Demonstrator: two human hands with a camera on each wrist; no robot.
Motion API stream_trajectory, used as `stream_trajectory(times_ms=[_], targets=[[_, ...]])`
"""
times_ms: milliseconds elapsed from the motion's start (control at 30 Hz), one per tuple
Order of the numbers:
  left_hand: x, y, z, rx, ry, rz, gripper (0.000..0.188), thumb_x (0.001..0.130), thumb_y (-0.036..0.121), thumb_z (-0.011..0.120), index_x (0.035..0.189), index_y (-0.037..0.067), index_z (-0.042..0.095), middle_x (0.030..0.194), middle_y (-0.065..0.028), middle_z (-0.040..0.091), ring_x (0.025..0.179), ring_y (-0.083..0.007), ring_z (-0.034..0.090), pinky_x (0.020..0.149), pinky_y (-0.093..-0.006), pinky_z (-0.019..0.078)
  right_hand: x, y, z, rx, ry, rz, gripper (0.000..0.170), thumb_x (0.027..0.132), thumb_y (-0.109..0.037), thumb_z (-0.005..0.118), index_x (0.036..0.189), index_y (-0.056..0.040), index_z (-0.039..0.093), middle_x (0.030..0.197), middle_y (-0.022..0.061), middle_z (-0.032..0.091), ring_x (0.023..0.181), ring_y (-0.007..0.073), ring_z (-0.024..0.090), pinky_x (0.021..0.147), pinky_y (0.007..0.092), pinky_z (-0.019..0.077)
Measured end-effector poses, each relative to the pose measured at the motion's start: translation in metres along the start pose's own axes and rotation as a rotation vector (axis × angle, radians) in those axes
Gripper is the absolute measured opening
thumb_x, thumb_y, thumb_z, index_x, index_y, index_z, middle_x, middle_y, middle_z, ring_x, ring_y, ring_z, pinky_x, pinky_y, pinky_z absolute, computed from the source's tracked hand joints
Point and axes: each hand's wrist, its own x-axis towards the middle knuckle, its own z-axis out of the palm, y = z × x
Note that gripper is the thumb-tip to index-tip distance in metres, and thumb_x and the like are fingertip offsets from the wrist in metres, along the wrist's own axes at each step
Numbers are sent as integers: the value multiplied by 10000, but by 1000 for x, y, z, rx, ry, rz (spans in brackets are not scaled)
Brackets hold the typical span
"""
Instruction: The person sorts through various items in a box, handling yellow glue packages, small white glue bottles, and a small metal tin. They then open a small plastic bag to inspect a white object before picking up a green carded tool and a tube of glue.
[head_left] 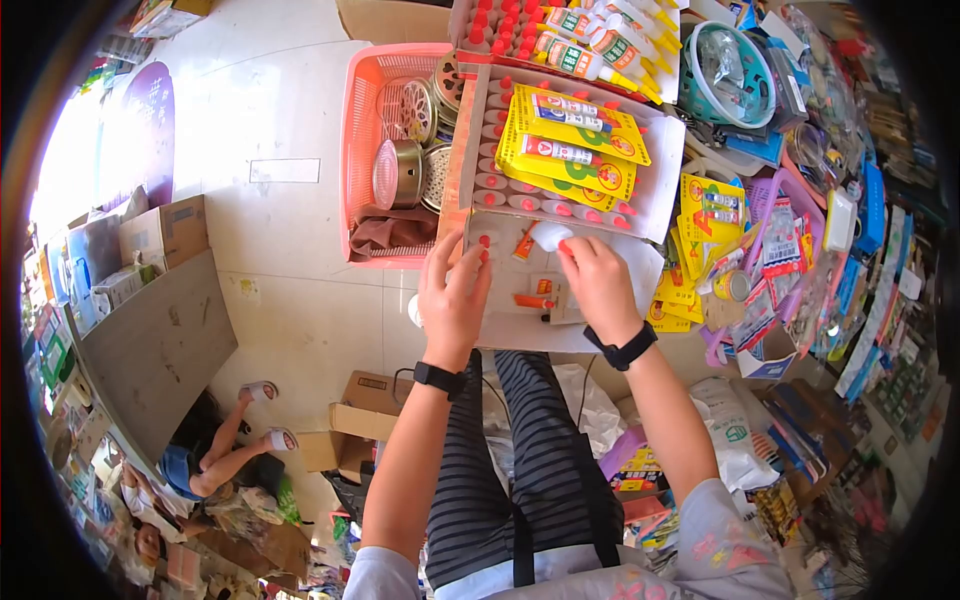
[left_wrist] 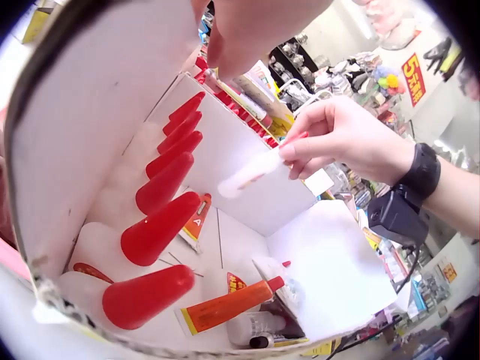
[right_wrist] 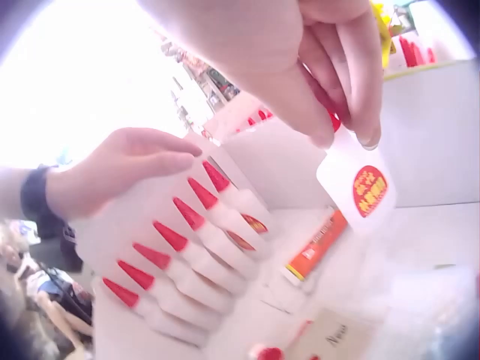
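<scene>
My right hand (head_left: 598, 285) pinches the red cap of a white glue bottle (right_wrist: 349, 187) and holds it above an open white carton (left_wrist: 232, 135). An oval red label with yellow print shows on its side. Along the carton's left wall stands a row of white bottles with red caps (right_wrist: 171, 235). My left hand (head_left: 455, 300) is at that wall, its fingers extended over the top edge beside the row. On the carton floor lie orange tubes (left_wrist: 229, 306), one of them under the held bottle, and a small card (right_wrist: 334, 335).
Behind stands a carton of red-capped bottles (head_left: 495, 180) topped by yellow blister packs (head_left: 570, 165). To its left is a pink basket (head_left: 352, 150) with round tins. More yellow packs (head_left: 712, 210) and a teal basket (head_left: 765, 75) crowd the right. A person sits at lower left.
</scene>
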Motion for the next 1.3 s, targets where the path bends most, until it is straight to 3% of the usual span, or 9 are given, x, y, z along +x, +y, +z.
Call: stream_trajectory(times_ms=[167, 267, 567, 667, 867, 967, 1067, 1200, 1300], targets=[[-20, -4, -16, -20, 84, -54, 240, 742, -9, 702, 967, 67, 670, 1174, -96, 563, 885, -206, 585, 744, -306, 491, 17, -31, 20, 139, 90, -31, 123, 821, -98, 639, 818, -21, 543, 759, 138, 588, 707, 310, 596, 612, 391, 493], [-31, -6, -26, -12, 62, -100, 219, 751, -5, 692, 955, 65, 656, 1167, -97, 566, 982, -261, 559, 746, -325, 477, 24, -36, 42, 160, 103, -17, 129, 829, -111, 633, 793, -21, 547, 735, 132, 593, 692, 302, 604, 605, 385, 500], [-49, -14, -34, 50, 40, -119, 197, 765, 10, 689, 951, 65, 656, 1160, -88, 565, 977, -259, 552, 750, -333, 465, 36, -36, 71, 56, -58, -39, 128, 841, -133, 600, 791, -25, 551, 748, 137, 616, 728, 305, 628, 620, 395, 511], [-50, -10, -35, 7, 14, -194, 203, 762, -4, 681, 952, 67, 662, 1141, -94, 579, 1039, -277, 557, 850, -374, 465, 34, -33, 70, 131, -27, -26, 126, 833, -131, 603, 856, -12, 570, 805, 153, 627, 774, 323, 625, 652, 412, 509], [-57, -20, -33, -4, 6, -187, 211, 792, 5, 659, 995, 63, 647, 1141, -97, 581, 1003, -250, 576, 746, -327, 497, 14, -17, 67, 322, -91, 184, 250, 795, -5, 545, 1042, 27, 563, 937, 219, 609, 868, 389, 594, 752, 445, 492], [-60, -24, -32, -13, -4, -196, 226, 811, 10, 643, 1031, 59, 632, 1141, -98, 580, 993, -238, 579, 715, -307, 501, 6, -9, 78, 437, -60, 160, 323, 779, 26, 538, 1100, 15, 575, 970, 230, 612, 908, 392, 593, 786, 402, 496], [-64, -24, -35, -49, -45, -215, 228, 824, 15, 631, 1048, 58, 625, 1144, -102, 579, 993, -237, 578, 726, -306, 501, 4, -5, 75, 471, -162, 198, 351, 760, 27, 536, 1109, 14, 568, 979, 233, 608, 942, 400, 580, 816, 417, 484], [-69, -21, -38, -58, -59, -211, 227, 830, 14, 624, 1053, 53, 622, 1146, -103, 576, 992, -237, 578, 728, -305, 500, -6, 10, 51, 144, -529, 140, 282, 710, -6, 580, 991, 10, 594, 970, 207, 598, 936, 366, 580, 786, 439, 497], [-75, -17, -40, -47, -76, -206, 231, 826, 12, 625, 1054, 48, 620, 1143, -105, 575, 992, -241, 578, 734, -307, 498, -21, 18, 53, -102, -705, -106, 182, 694, -17, 604, 873, 7, 627, 938, 181, 601, 925, 332, 598, 756, 434, 515]])
